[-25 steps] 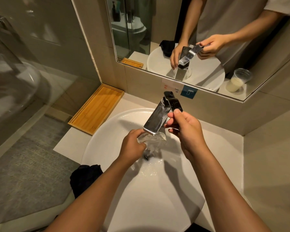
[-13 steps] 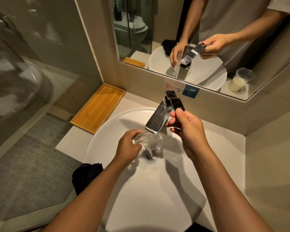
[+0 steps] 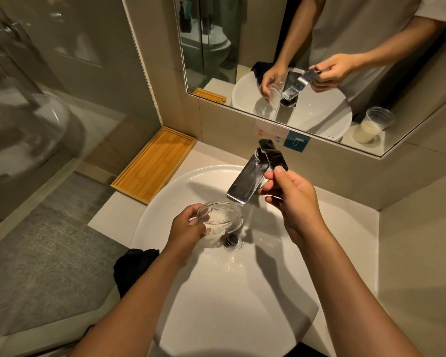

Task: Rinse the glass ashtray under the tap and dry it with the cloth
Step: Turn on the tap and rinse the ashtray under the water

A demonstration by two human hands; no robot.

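A large mirror [image 3: 319,60] fills the far wall above the counter [image 3: 106,217], and a glass shower screen [image 3: 36,99] closes off the left side. The white round basin [image 3: 216,318] takes up the middle of the scene, with its metal drain [image 3: 232,240] near the centre and water pooling around it. On the counter to the far left lies a flat bamboo tray [image 3: 153,164]; a dark cloth [image 3: 131,269] sits bunched at the basin's near left edge, partly hidden by the left forearm. The chrome tap [image 3: 247,181] slants out over the bowl from the far side, a stream falling from its spout, and a small hot-and-cool sticker [image 3: 281,139] is fixed on the wall behind it. The right hand [image 3: 294,199] reaches in from the near right, thumb and fingers pinched on the end of the tap's lever [image 3: 273,157]. The left hand [image 3: 188,230] comes in lower, fingers curled around the left rim of the glass ashtray [image 3: 220,217], holding it tilted over the drain, just below and left of the spout, with water running off it.
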